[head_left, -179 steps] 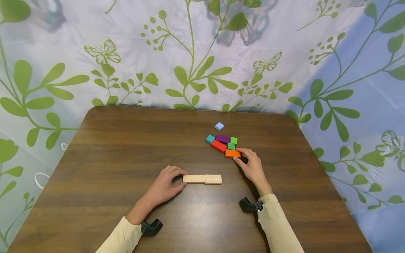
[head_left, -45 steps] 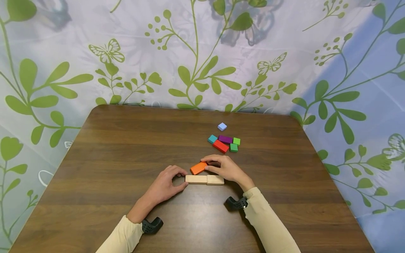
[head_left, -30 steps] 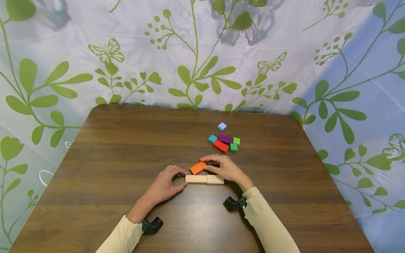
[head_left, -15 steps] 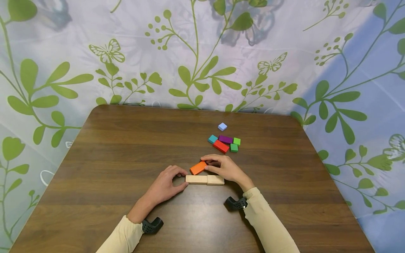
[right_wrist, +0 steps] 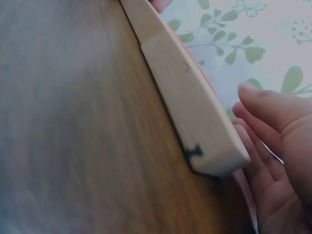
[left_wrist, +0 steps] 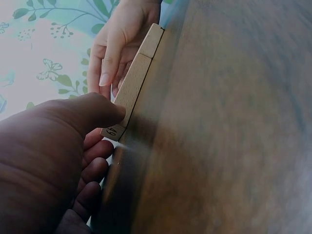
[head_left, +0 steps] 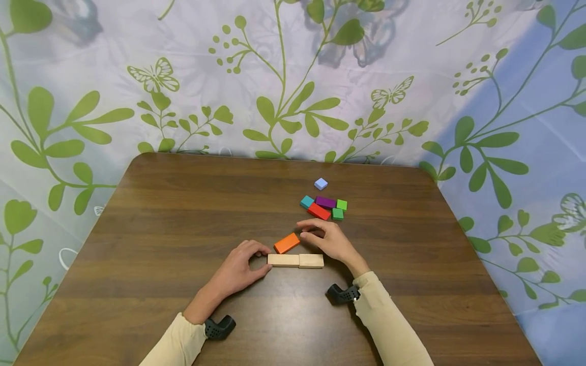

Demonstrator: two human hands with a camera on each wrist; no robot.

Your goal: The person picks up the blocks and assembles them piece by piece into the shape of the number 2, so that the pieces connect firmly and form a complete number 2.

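Observation:
Two plain wooden blocks lie end to end on the table. My left hand (head_left: 240, 267) pinches the free end of the left wooden block (head_left: 283, 260) between thumb and fingers; the left wrist view shows the number 49 on that block's end (left_wrist: 112, 131). The right wooden block (head_left: 311, 261) has a dark mark near its end in the right wrist view. Just behind the pair, an orange block (head_left: 286, 243) lies slanted, mostly hidden in the right wrist view. My right hand (head_left: 333, 243) hovers just right of the orange block, thumb and fingers apart, holding nothing.
Farther back on the brown table (head_left: 197, 203) is a cluster of red (head_left: 318, 211), purple (head_left: 325, 202), teal (head_left: 307, 202), lime (head_left: 342, 204) and green blocks (head_left: 337, 214). A pale blue block (head_left: 320, 183) lies behind them. A patterned curtain (head_left: 183, 76) hangs beyond the table.
My right hand has brought the orange block from the cluster to behind the wooden blocks, then let go and drawn slightly right. My left hand has kept its pinch.

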